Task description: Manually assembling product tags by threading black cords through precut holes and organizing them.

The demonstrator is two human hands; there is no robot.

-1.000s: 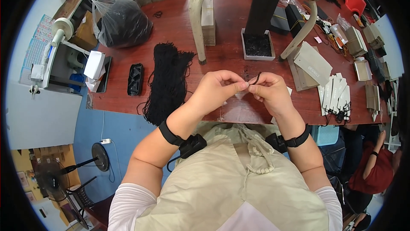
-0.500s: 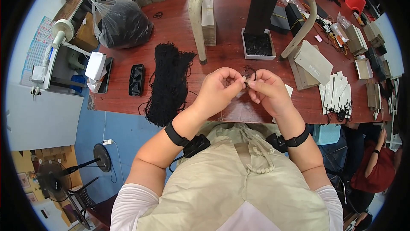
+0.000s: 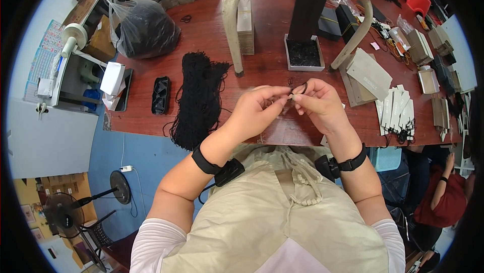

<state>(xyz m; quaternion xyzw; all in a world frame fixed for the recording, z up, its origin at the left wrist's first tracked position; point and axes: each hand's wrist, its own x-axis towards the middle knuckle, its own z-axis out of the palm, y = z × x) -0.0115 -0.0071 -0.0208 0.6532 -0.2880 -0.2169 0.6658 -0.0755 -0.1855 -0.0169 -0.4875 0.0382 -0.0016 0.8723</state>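
My left hand point(image 3: 256, 111) and my right hand point(image 3: 322, 105) meet fingertip to fingertip above the front of the table. Between them is a thin black cord point(image 3: 304, 88), which loops up over my right fingers. My right thumb and forefinger pinch it. The left thumb and forefinger close on the same spot; a small pale bit shows there, too small to name. To the left of my hands lies a thick bundle of black cords point(image 3: 197, 99). Flat grey-white card tags with black strings point(image 3: 396, 111) lie to the right.
A metal-legged stand point(image 3: 233, 25) straddles the table beyond my hands. Under it are a white box of small black pieces point(image 3: 305, 55) and a stack of cards point(image 3: 245, 31). A black tray point(image 3: 161, 95) and a bag of black material point(image 3: 143, 28) are left. Another person point(image 3: 443, 197) sits at right.
My left fingers have straightened and reach a little further over the right fingertips. The right hand has tilted slightly upward, with the cord still in it.
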